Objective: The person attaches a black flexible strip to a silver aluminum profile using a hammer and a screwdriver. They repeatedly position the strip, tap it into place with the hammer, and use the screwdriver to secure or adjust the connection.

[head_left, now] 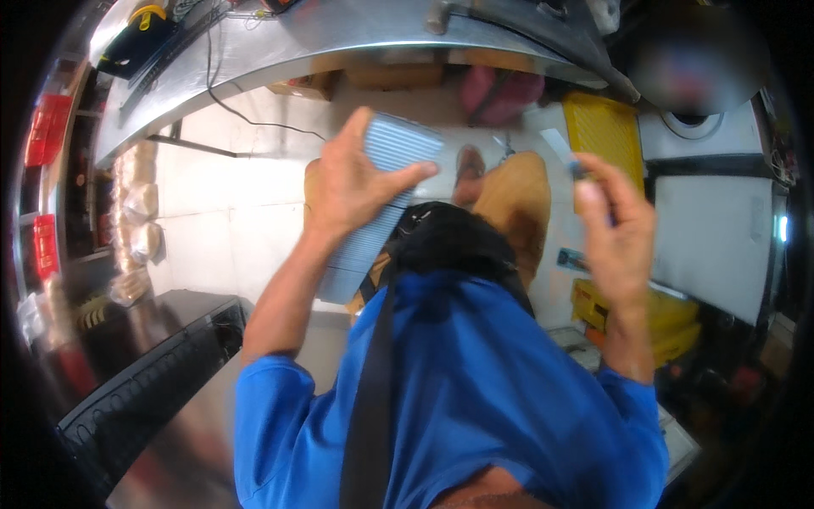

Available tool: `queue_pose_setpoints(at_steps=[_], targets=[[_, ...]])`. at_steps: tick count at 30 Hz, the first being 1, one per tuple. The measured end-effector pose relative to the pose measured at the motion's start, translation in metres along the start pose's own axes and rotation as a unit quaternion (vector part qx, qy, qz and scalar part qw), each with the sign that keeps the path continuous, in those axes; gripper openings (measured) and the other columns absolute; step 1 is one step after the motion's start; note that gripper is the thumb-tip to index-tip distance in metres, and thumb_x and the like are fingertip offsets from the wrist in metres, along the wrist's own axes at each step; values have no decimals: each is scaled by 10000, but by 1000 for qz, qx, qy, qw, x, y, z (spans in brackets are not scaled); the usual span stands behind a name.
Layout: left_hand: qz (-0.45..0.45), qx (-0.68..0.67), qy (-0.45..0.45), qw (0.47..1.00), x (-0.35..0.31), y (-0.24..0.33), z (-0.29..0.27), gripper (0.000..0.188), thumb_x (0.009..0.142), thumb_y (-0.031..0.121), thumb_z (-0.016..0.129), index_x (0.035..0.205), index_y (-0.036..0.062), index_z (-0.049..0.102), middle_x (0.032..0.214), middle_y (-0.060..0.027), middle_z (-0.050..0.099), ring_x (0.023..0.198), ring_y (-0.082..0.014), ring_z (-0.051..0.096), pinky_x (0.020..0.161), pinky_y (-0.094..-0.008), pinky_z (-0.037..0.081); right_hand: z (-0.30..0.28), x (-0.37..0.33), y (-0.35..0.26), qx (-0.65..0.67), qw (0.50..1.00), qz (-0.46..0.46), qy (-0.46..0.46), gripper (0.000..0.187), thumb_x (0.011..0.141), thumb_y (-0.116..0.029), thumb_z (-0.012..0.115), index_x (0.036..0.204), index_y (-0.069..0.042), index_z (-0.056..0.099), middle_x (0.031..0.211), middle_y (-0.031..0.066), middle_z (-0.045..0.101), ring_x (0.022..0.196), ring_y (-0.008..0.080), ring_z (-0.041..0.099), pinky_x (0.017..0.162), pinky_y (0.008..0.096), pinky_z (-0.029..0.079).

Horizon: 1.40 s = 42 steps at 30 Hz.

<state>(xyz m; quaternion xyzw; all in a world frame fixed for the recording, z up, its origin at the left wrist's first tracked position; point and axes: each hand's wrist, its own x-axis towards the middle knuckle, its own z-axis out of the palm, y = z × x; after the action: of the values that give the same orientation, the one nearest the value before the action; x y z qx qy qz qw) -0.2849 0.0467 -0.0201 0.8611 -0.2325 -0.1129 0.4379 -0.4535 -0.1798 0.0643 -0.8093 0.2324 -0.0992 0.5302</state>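
A long grey-blue ribbed panel [403, 142] slants across my lap, its lower end near my waist. My left hand [349, 185] grips it near its upper end, with the thumb laid across the ribs and the fingers behind. Off to the right, apart from the panel, my right hand [617, 227] is closed on a small tool with a pale flat blade [557, 145] and a dark handle. Blur hides the tool's exact kind. The blade points up and to the left.
A metal workbench [339, 32] curves across the front, with a dark cable [210, 72] hanging off it. Right of my knees are a yellow crate [604, 127] and a white appliance [699, 140]. Red bins [47, 131] stand at far left, and a dark-framed panel [153, 373] lies lower left.
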Motion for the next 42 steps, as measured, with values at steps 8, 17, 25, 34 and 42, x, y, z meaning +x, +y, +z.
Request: queue_pose_setpoints(at_steps=[8, 17, 25, 34, 42], targets=[[83, -167, -90, 978, 18, -20, -10, 635, 586, 444, 958, 958, 52, 625, 871, -52, 654, 810, -170, 639, 732, -304, 516, 41, -10, 22, -28, 982, -177, -58, 226, 960, -90, 688, 1161, 12, 709, 1021, 185, 755, 914, 264, 758, 808, 331, 581], [77, -164, -98, 979, 20, -22, -8, 616, 615, 408, 933, 1005, 52, 616, 880, -48, 638, 813, -155, 616, 733, -305, 506, 53, -11, 28, -29, 970, -238, -43, 238, 953, -59, 682, 1183, 3, 694, 989, 179, 748, 856, 261, 750, 755, 333, 582], [88, -178, -108, 974, 19, -20, -7, 615, 623, 417, 937, 1002, 50, 621, 885, -50, 641, 817, -149, 622, 728, -303, 511, 54, -13, 33, -22, 971, -236, -40, 232, 949, -51, 681, 1175, -4, 700, 948, 158, 745, 792, 251, 730, 714, 335, 571], [93, -208, -147, 962, 20, -20, -3, 620, 625, 380, 981, 993, 48, 608, 862, -40, 658, 793, -130, 631, 708, -284, 519, 49, -13, 24, -102, 955, -276, -29, 252, 929, -48, 693, 1176, -2, 692, 896, 161, 722, 742, 278, 716, 674, 354, 568], [81, -141, -125, 979, 11, -3, 8, 638, 652, 381, 982, 991, 20, 580, 850, -72, 687, 789, -157, 668, 705, -314, 552, 46, -18, 30, -120, 962, -244, -13, 245, 939, -76, 682, 1172, -4, 661, 902, 176, 728, 743, 350, 723, 657, 419, 582]])
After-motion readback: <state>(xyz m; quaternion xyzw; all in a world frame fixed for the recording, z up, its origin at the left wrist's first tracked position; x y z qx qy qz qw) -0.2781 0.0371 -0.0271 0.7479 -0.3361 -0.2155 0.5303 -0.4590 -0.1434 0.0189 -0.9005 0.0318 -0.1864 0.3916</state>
